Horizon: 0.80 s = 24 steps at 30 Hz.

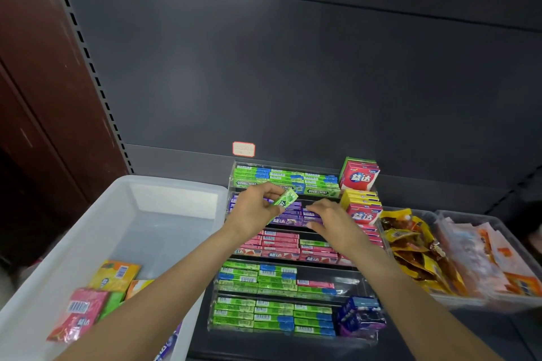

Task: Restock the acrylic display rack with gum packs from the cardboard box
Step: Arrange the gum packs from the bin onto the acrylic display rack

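Left hand (254, 208) pinches green pack (285, 198) — tilted.

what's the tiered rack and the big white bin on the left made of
Tiered rack: looks like clear glossy acrylic, since packs show through its fronts and edges catch light. White bin: probably translucent matte plastic, with milky walls and a soft sheen.

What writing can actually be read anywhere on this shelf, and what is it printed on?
"DOUBLEMINT": green packs in the top tier of the acrylic rack.
"益达": red boxes at the rack's right end, also the pink packs in the third tier.
Price tag on the back panel: too blurred to read.
Green pack pinched in the left hand: lettering unreadable.
Barcodes and snack bags: too small.
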### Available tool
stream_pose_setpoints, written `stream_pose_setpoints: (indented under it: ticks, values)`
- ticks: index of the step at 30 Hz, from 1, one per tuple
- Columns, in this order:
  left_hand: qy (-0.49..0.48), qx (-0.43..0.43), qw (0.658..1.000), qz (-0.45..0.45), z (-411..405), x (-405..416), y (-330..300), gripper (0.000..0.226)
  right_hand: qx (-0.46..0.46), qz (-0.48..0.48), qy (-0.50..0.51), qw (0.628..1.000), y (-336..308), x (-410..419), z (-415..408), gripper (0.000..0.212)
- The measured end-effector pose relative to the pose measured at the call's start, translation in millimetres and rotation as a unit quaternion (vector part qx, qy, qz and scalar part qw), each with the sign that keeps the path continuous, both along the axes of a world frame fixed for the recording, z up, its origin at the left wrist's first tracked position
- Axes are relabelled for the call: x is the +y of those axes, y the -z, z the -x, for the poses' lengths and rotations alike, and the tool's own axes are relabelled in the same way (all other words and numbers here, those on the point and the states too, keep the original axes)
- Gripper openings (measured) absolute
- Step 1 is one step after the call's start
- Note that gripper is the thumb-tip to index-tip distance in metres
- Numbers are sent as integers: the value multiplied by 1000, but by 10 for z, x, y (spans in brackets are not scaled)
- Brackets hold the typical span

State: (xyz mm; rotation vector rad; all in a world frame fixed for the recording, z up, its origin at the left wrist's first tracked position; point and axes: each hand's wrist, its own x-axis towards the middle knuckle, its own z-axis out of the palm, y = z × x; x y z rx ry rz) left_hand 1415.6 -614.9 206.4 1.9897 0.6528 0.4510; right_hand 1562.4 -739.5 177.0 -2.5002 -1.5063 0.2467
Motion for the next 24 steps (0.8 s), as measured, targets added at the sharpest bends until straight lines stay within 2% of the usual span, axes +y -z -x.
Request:
stream_pose_setpoints:
  ticks: [9, 14, 17, 19, 22, 24]
  values:
    - [2, -3, 1000, 2, 38, -26, -2, 32, -71, -5, 34, 997, 48, 39, 115, 40]
    - [3, -3, 1000, 2, 84, -41, -37, 32, -53, -1, 35, 998, -9, 60, 131, 41]
    - [2, -3, 1000, 1, 122, -55, -57, 30, -5, -23, 30, 999, -119, 18, 187, 43]
    - [-1, -9, 1000, 14, 151, -60, -60, 27, 56, -78, 34, 995, -226, -45, 235, 39]
    - [-10, -26, 999, 35, 193, -82, -56, 21, 189, -183, 66, 962, -393, -171, 341, 28]
    - [-7, -41, 998, 50, 216, -120, -67, 21, 241, -198, 69, 947, -456, -235, 421, 25]
